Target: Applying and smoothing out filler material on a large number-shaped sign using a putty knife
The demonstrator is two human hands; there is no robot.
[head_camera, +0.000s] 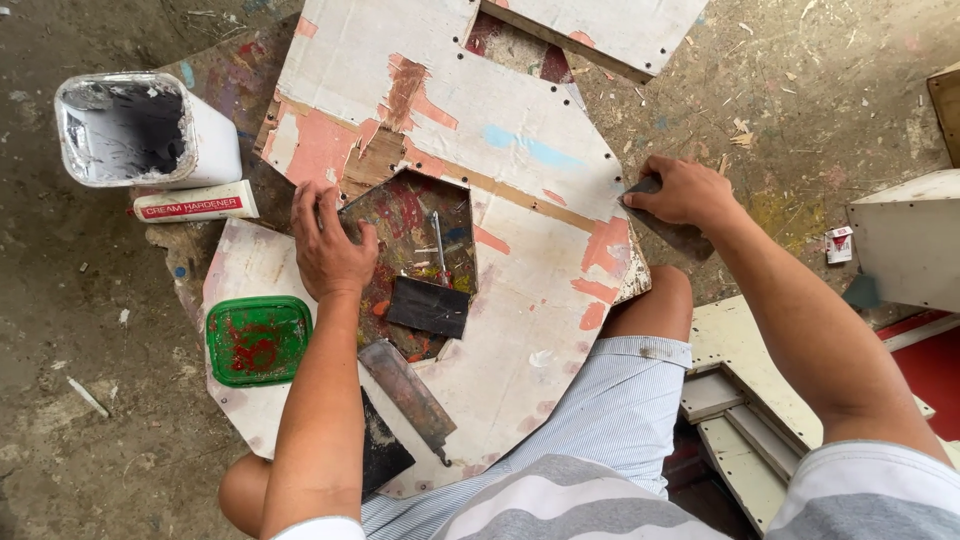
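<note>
Left hand steadies white panel; right hand — gripping dark scraper.

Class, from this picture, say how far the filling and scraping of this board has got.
Done: pink filler patches cover parts of the white board. In hand: right hand presses a scraper at the board's edge; left hand steadies it. Left: bare wood strip still shows.

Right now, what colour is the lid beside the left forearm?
Green, smeared with red; the lid shows best in the head view.
</note>
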